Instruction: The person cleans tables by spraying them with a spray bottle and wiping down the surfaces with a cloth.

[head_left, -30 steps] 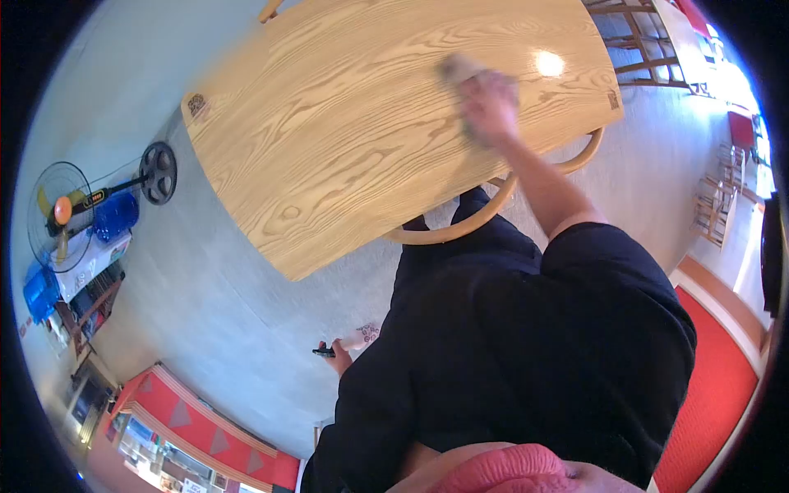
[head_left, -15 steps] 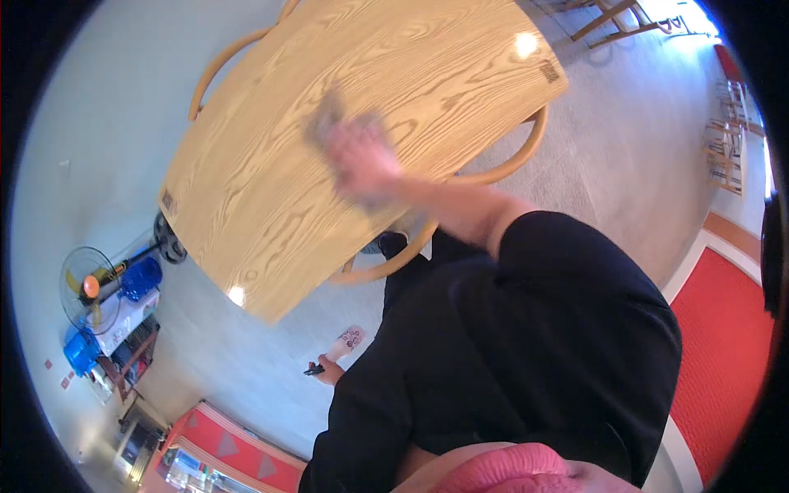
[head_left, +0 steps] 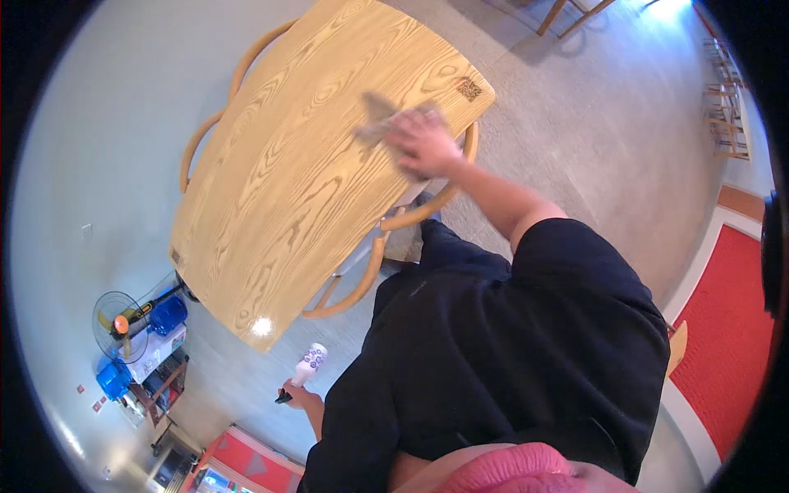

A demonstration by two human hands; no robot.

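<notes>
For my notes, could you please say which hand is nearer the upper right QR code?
Right hand, with cloth, beside the QR code; left hand, with bottle, farther, beyond the table's edge.

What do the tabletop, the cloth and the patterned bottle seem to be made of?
Tabletop: wood or a wood-look laminate, glossy; bold grain and a bright reflection show.
Cloth: probably soft fabric, matte, as it bunches under the right hand; blur hides the weave.
Bottle: likely plastic, by its pale, rounded, printed body; finish unclear.
</notes>
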